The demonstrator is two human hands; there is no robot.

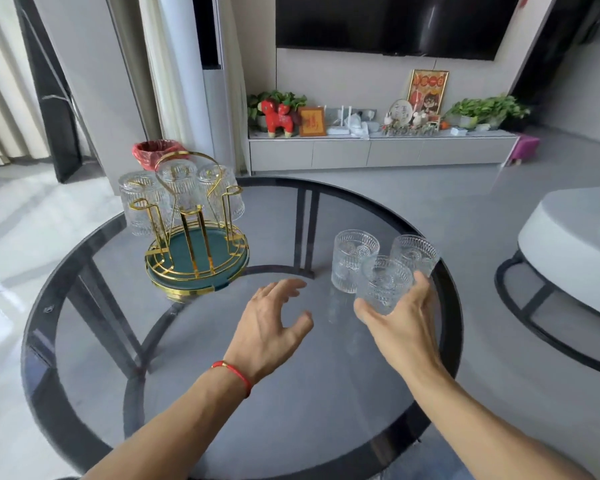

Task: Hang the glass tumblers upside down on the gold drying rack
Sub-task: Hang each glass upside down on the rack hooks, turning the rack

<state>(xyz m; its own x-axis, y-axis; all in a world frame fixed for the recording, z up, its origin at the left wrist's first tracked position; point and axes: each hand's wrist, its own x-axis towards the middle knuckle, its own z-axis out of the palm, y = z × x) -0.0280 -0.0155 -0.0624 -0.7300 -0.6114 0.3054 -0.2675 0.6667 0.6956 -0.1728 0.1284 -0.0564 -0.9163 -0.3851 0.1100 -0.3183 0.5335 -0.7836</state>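
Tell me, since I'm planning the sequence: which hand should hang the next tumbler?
Right. The right hand already grips a tumbler; the left hand is open and empty, though nearer the gold rack.

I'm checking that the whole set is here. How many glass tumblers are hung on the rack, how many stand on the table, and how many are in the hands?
Hung upside down on the gold drying rack: 3
Standing upright on the glass table: 2
Held in the right hand: 1
Held in the left hand: 0
Total glass tumblers: 6
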